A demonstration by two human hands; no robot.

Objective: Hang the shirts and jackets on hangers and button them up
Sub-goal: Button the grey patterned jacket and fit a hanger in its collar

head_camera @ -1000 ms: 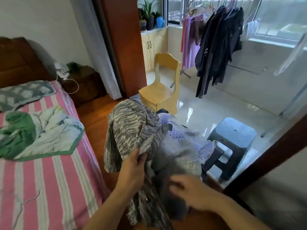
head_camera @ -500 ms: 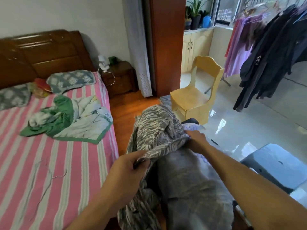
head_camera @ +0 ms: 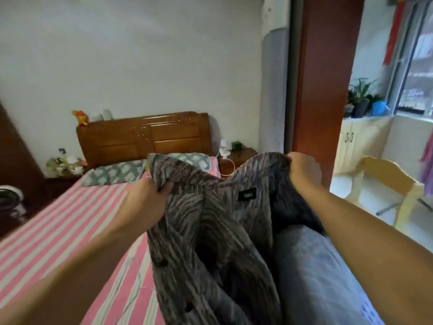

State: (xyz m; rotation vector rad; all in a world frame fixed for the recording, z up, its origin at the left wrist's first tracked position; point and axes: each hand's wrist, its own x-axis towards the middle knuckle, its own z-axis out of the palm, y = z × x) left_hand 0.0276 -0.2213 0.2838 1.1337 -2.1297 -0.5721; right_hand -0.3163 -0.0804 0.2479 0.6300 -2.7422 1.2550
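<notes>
Nearest you, at about 5 o'clock in the view, a pale grey-blue garment (head_camera: 311, 277) lies bunched under your right forearm, waiting its turn. Just above it, filling the 6 o'clock sector up to the centre, hangs the grey-and-brown zebra-striped button shirt (head_camera: 210, 231), spread open between your two hands with its small black neck label (head_camera: 247, 195) facing you. Your left hand (head_camera: 143, 202), at 9 o'clock of the shirt, pinches the collar edge between thumb and fingers; your right hand (head_camera: 303, 170), at 1 o'clock, is clenched over the opposite shoulder. The cloth looks light, thin and thoroughly limp, so expect it to sag and fold wherever you are not holding it, and dark buttons (head_camera: 161, 263) down the front edge will swing with the placket. Keep your hold at the two shoulder seams beside the collar, since that is where a hanger must enter; no hanger is visible here. Beyond the shirt, from 8 to 11 o'clock, runs the pink-and-white striped bed (head_camera: 58, 231), a soft flat place to lay it for buttoning, then the carved brown wooden headboard (head_camera: 143, 134) at 11 o'clock.
</notes>
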